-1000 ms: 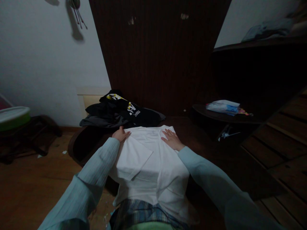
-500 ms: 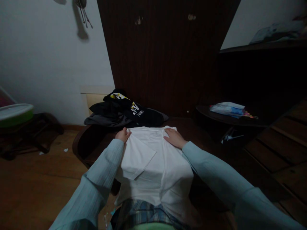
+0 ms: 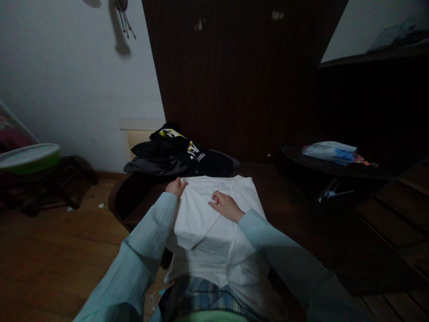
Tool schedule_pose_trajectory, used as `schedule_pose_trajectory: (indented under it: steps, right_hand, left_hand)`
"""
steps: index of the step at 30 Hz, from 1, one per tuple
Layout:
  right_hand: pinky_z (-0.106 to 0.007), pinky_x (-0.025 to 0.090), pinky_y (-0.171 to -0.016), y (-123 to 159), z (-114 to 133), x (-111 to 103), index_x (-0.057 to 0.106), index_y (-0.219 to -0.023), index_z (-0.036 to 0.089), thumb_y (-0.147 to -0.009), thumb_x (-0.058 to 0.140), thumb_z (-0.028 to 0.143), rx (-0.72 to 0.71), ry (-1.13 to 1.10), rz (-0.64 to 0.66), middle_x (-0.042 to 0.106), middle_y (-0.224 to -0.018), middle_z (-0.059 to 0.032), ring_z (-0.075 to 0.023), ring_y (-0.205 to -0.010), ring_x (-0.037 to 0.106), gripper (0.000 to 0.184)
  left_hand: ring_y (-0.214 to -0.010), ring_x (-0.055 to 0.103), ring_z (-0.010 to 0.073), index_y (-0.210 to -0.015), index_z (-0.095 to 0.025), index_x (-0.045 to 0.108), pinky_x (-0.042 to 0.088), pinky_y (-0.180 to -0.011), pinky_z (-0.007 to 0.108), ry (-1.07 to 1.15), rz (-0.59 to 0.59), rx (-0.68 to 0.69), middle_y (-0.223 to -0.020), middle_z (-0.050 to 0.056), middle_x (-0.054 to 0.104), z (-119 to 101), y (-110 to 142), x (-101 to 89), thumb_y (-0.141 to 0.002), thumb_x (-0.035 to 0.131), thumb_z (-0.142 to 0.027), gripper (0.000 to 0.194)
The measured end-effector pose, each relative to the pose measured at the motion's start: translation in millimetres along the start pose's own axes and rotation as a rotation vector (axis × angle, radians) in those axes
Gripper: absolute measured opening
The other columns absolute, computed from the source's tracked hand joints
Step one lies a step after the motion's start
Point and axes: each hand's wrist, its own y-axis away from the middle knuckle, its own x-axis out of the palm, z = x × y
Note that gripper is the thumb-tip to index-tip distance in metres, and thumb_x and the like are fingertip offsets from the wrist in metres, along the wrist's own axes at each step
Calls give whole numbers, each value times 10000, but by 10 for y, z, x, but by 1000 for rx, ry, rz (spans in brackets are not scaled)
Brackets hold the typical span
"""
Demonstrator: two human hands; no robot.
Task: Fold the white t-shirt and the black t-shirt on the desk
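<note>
A white T-shirt point(image 3: 204, 223) lies partly folded on a dark wooden bench, one sleeve laid inward, its lower part hanging over my lap. At its far left corner my left hand point(image 3: 176, 187) pinches the fabric between thumb and fingers. My right hand point(image 3: 228, 206) is over the middle of the shirt, beside the folded sleeve. Its fingers are loosely curled, with a gap between thumb and forefinger and nothing held. Whether it touches the cloth I cannot tell.
Dark clothes point(image 3: 181, 154) with white and yellow print are heaped at the back left of the bench point(image 3: 117, 197). A plastic packet point(image 3: 330, 152) lies on a low shelf to the right. At far left, a green basin point(image 3: 36, 161) rests on a stool.
My right hand has let go of the shirt's far right corner and moved left and nearer, over its middle. My left hand keeps its hold. The view has shifted slightly.
</note>
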Motion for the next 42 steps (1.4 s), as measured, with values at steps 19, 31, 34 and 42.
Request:
schedule_pose_trajectory:
  steps: [19, 31, 34, 42]
  right_hand:
    - [-193, 347, -537, -35, -21, -51, 546, -858, 187, -612, 634, 127, 5, -268, 123, 516, -646, 59, -73, -544, 441, 267]
    - [-176, 341, -507, -23, 1, -46, 536, -843, 187, -637, 519, 77, -16, -283, 112, 466, -567, 77, -70, -514, 433, 234]
    - [-173, 330, -493, -24, -4, -30, 536, -831, 184, -615, 491, 57, -23, -238, 98, 446, -562, 78, -69, -505, 420, 254]
    - [-289, 427, -755, -11, -9, -81, 552, -949, 174, -687, 481, 115, -232, -108, -66, 575, -902, -50, -150, -839, 520, 279]
  left_hand:
    - [-835, 604, 195, -955, -179, 468, 375, -592, 229, -38, 5, -16, -886, 79, 648, -55, 27, -26, -832, 352, -455, 323]
    - [-839, 603, 193, -967, -177, 469, 378, -604, 226, -44, 6, -24, -899, 81, 649, -53, 17, -26, -830, 356, -452, 328]
    - [-846, 603, 199, -966, -175, 470, 380, -607, 230, -41, 10, -23, -901, 86, 649, -54, 15, -27, -831, 356, -445, 323]
    - [-848, 607, 203, -967, -175, 468, 386, -611, 235, -39, 30, -22, -907, 89, 650, -47, 5, -27, -828, 353, -456, 334]
